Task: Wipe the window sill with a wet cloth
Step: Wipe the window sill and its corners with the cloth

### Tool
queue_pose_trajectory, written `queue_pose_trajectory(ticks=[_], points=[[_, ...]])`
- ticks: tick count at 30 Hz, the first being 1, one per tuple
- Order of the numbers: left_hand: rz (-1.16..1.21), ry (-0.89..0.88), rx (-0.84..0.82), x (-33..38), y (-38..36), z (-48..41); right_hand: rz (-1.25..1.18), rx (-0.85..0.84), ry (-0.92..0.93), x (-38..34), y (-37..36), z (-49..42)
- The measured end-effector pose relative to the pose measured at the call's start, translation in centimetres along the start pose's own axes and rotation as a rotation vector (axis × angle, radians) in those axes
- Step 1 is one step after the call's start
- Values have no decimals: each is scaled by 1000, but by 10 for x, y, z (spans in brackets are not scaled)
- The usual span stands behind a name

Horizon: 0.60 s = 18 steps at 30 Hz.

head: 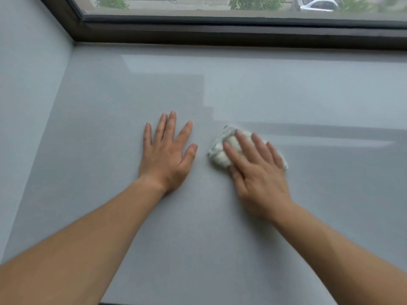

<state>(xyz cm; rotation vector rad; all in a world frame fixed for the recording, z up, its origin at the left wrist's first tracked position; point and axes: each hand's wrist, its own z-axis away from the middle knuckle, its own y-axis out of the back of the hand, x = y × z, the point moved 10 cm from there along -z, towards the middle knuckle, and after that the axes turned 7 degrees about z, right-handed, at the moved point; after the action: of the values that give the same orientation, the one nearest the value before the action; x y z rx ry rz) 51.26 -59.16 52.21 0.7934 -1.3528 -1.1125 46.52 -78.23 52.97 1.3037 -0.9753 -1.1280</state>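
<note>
The right hand (259, 175) lies flat and open, fingers spread, pressing down on a small, crumpled white cloth (222, 153) rather than clutching it. The left hand (167, 155) is also open, palm down and empty, braced on the bare surface just beside the cloth, thumb pointing toward it without touching.

Since the cloth is only pinned under the fingers, a quick stroke may let it bunch up or slip out from beneath the palm, leaving skin dragging on the surface. The cloth is small, so narrow passes could leave unwiped strips. The braced left hand sits on a part that seems due for wiping; it may leave prints or block the stroke unless lifted.

The cloth sits mid-depth on the broad, pale grey, smooth window sill (198, 238), ahead of the right palm and right of the left hand. A glossier band stretches right of it, likely moisture. Further out stand the dark window frame (220, 34) and grey side wall (28, 84).
</note>
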Motion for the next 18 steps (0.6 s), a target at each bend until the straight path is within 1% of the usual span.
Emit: queue_pose_trajectory(ticks=[2, 3, 4, 5, 8, 10, 11, 12, 15, 16, 17, 18], points=[[48, -5, 34, 1, 2, 0, -63, -11, -193, 21, 1, -5], [81, -12, 64, 2, 5, 0, -93, -2, -276, 21, 1, -1], [118, -24, 104, 2, 10, 1, -102, 8, -313, 11, 0, 9], [158, -42, 143, 3, 14, 3, -91, 24, -281, -8, 0, 23], [280, -63, 246, 2, 28, 14, -48, -2, 8, -68, -8, 79], [404, -4, 316, -4, 39, 25, -36, -1, 114, -67, -11, 95], [457, 24, 325, -5, 41, 35, -19, 14, 119, -60, -12, 96], [482, 34, 316, -4, 40, 48, -14, 23, 76, -51, -11, 96], [473, 28, 229, -1, 25, 96, -79, 32, -204, -42, -7, 107], [447, 43, 198, -3, 19, 110, -86, 37, -239, -53, -7, 117], [428, 72, 161, -5, 14, 123, -79, 29, -196, -72, -8, 131], [429, 118, 119, -8, 7, 133, -68, 15, -93, -92, -11, 147]])
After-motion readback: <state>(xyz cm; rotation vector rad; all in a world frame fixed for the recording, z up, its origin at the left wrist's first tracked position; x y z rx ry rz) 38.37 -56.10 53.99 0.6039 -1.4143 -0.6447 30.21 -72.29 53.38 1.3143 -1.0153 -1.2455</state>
